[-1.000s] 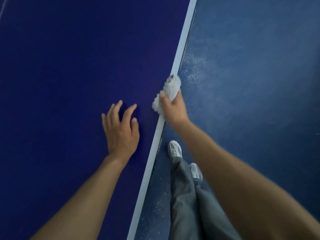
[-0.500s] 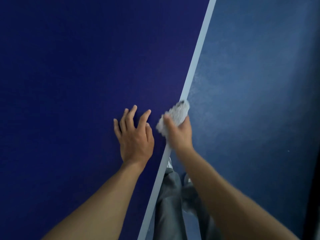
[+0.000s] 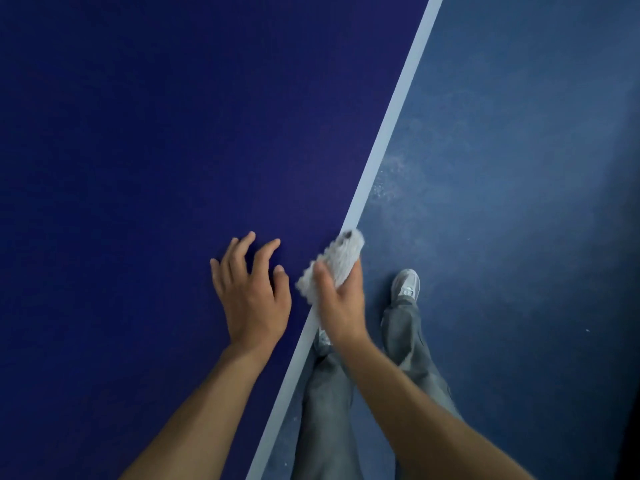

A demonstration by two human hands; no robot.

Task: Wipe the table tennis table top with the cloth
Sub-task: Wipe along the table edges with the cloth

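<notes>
The dark blue table tennis table top (image 3: pixel 145 161) fills the left of the head view, edged by a white line (image 3: pixel 391 123) that runs diagonally. My right hand (image 3: pixel 341 306) grips a bunched white cloth (image 3: pixel 341 259) and holds it against the table's white edge. Just left of it, my left hand (image 3: pixel 251 292) rests on the blue surface with its fingers spread and slightly bent, holding nothing.
Right of the table edge is a blue floor (image 3: pixel 502 174) with pale dusty patches. My legs in grey trousers (image 3: pixel 403 341) and a white shoe (image 3: pixel 405 284) stand close against the table edge.
The view has shifted as I stepped along the table edge. My right hand kept the cloth on the white edge, and my left hand stayed on the top beside it.
</notes>
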